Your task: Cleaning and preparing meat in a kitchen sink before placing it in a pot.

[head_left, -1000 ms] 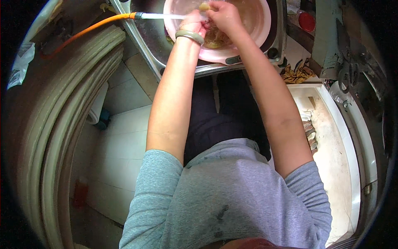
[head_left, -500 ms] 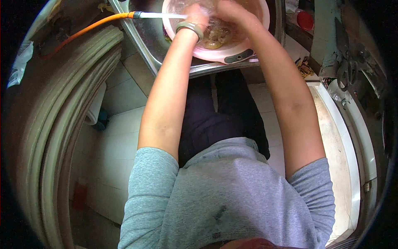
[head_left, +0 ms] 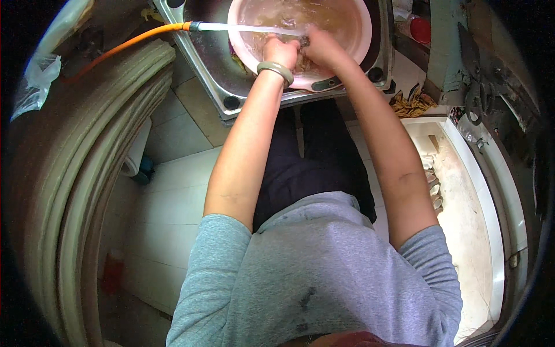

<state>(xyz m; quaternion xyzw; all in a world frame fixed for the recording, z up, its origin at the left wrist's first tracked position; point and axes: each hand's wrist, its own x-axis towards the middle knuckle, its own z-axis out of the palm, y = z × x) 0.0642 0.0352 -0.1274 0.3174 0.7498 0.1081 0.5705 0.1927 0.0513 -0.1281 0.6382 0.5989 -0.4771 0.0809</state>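
A round pink basin (head_left: pixel 365 29) holds cloudy brownish water inside a metal sink (head_left: pixel 217 81). My left hand (head_left: pixel 281 52), with a pale green bangle (head_left: pixel 276 69) at the wrist, is closed low in the basin at its near side. Close beside it, my right hand (head_left: pixel 319 48) is also closed, its fingers curled toward the left hand. A small dark bit shows between the two hands; what they grip is hidden by fingers and water. From an orange hose (head_left: pixel 141 32) at the left, a white jet of water (head_left: pixel 248 28) shoots across the basin to my right hand.
Some purplish-green scraps lie in the sink left of the basin. A crumpled yellow and black cloth (head_left: pixel 413 103) is on the right, below a red round lid (head_left: pixel 420 30). Scissors (head_left: pixel 477 104) hang at the far right. A clear plastic bag (head_left: pixel 40 84) hangs at the left.
Both hands have come nearer to me, toward the basin's near rim, and closer together. The basin appears shifted within the sink, and the jet now reaches farther right.
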